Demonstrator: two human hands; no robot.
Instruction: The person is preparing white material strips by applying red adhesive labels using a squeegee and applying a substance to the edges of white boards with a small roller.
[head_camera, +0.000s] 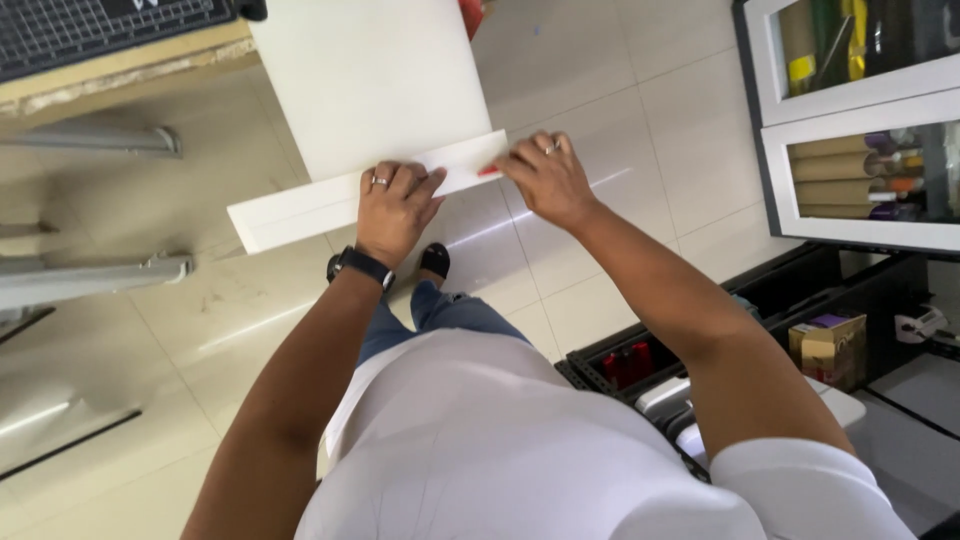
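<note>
Hands both on a big white sheet, centre-top of frame. Sheet hangs off the desk edge at upper left and its lower strip is folded up, running from left-centre up toward centre.

Left hand: fingers curled down, pressing the fold line just left of centre. Ring on one finger, dark watch on the wrist.

Right hand: fingers bent, pinching the right end of the strip. Small red object sits at its fingertips, touching the sheet edge; can't tell what it is or whether the hand actually grips it.

Dark gridded mat on the desk, top left corner. Tiled floor below the sheet. White-framed cabinet with rolls at upper right. Black crates and a small brown box at lower right.
</note>
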